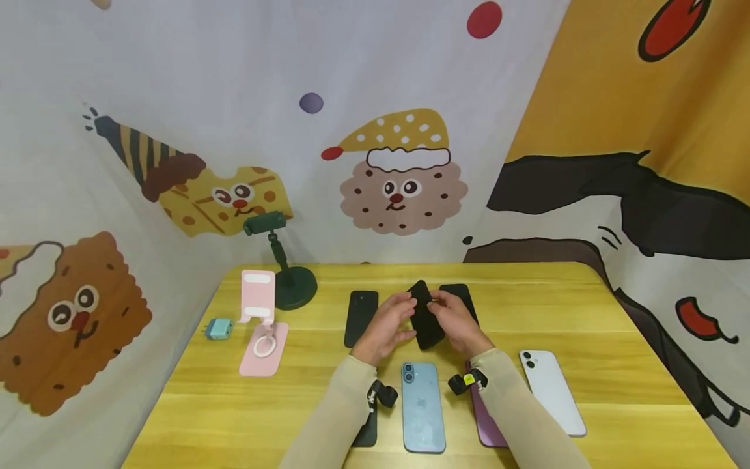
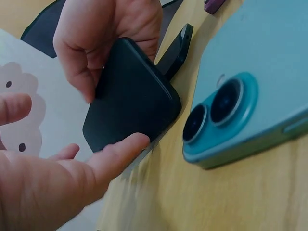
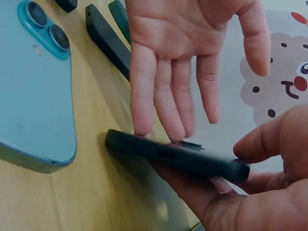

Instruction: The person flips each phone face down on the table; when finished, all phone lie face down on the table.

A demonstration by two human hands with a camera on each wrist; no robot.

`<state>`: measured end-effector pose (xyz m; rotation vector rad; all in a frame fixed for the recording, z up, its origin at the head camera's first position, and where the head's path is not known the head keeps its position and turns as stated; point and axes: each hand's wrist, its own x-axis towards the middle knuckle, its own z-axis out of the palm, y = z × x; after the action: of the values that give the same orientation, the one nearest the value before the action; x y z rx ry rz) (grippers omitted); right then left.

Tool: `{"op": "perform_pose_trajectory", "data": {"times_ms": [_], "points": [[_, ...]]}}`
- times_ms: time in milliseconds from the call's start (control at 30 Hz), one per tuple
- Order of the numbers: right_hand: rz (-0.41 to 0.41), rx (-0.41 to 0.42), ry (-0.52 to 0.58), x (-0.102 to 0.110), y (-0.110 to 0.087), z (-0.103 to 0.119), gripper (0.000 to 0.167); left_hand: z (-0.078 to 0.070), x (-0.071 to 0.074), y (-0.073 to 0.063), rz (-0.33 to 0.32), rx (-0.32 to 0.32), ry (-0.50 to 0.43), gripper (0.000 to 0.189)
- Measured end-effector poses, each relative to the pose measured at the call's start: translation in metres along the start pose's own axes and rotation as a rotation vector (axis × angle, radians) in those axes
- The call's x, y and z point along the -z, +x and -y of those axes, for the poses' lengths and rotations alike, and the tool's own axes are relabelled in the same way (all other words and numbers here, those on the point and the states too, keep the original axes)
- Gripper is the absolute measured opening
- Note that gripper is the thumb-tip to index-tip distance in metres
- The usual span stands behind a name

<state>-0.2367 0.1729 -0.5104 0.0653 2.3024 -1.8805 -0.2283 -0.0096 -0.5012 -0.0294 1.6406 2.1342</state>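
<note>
A black smartphone (image 1: pixel 428 326) is held tilted above the table, between both hands. My right hand (image 1: pixel 461 320) grips it by one side, with thumb and fingers on opposite faces in the right wrist view. Straight fingers of my left hand (image 1: pixel 383 326) touch the phone's other side; in the left wrist view one digit lies along its edge. A port and small holes show on the phone's short edge (image 3: pixel 166 151). Nearest to the hands are a black phone (image 1: pixel 361 318) on the left, another black phone (image 1: pixel 463 298) behind the right hand, and a light blue phone (image 1: pixel 423 410) in front.
A purple phone (image 1: pixel 487 420) and a black phone (image 1: pixel 368 433) lie partly under the forearms. To the right is a white phone (image 1: pixel 553 394). A pink folding stand (image 1: pixel 258 296), a dark green stand (image 1: pixel 295 290) and a light blue charger plug (image 1: pixel 219 329) stand at the left.
</note>
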Motion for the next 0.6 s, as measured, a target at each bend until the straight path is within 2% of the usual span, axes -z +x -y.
{"op": "perform_pose_trajectory", "data": {"times_ms": [200,367,600], "points": [[-0.022,-0.003,0.049,0.002,0.0,0.001,0.043,-0.003,0.002,-0.001,-0.051,-0.019,0.019,0.058],[-0.028,-0.011,0.081,0.002,0.0,0.005,0.042,-0.003,0.006,0.0,-0.064,-0.025,0.044,0.059],[-0.002,-0.037,0.174,-0.004,0.003,0.002,0.043,-0.001,0.012,-0.002,-0.044,0.031,0.025,0.062]]}}
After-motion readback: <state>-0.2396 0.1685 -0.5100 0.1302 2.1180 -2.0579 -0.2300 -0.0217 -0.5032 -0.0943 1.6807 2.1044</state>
